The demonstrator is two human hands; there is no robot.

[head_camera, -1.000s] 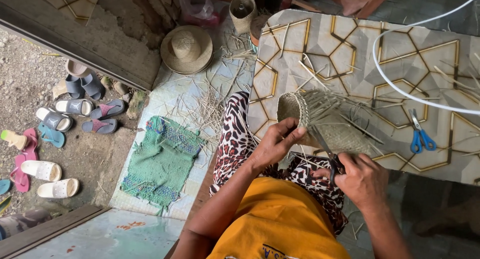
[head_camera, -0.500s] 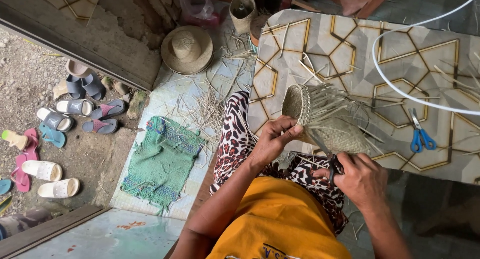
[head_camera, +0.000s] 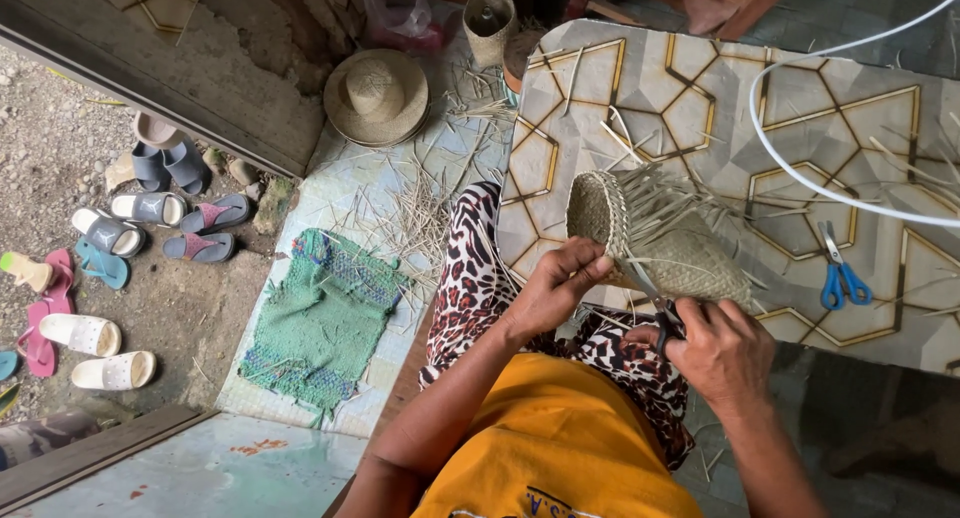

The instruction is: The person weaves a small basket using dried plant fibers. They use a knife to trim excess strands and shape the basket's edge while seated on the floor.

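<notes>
- Basket (head_camera: 655, 240), woven of pale straw and unfinished, lies on its side right of the frame's centre, with loose strand ends sticking out along its upper edge. It rests over the patterned mat, just above both hands.
- Mat (head_camera: 700, 108), grey with gold geometric lines, fills the upper right of the frame.
- Green rug (head_camera: 320, 323), frayed, lies on the floor left of centre.
- Straw hat (head_camera: 377, 96) sits on the floor at upper centre, with scattered straw strands (head_camera: 425, 203) below it.
- Sandals (head_camera: 150, 210) and slippers lie in a loose group on the gravel at the left edge.
- White hose (head_camera: 800, 183) curves across the mat at upper right.
- Left hand (head_camera: 555, 288) is curled tight, its fingers pinching the basket's lower rim near the open mouth.
- Right hand (head_camera: 722, 350) is closed around a dark-handled pair of scissors (head_camera: 655, 303), whose blades point up against the basket's underside.
- Blue scissors (head_camera: 838, 273) lie unused on the mat at the right, well apart from the hands.
- Small woven cup (head_camera: 488, 18) stands upright at the top centre, near the mat's corner.
</notes>
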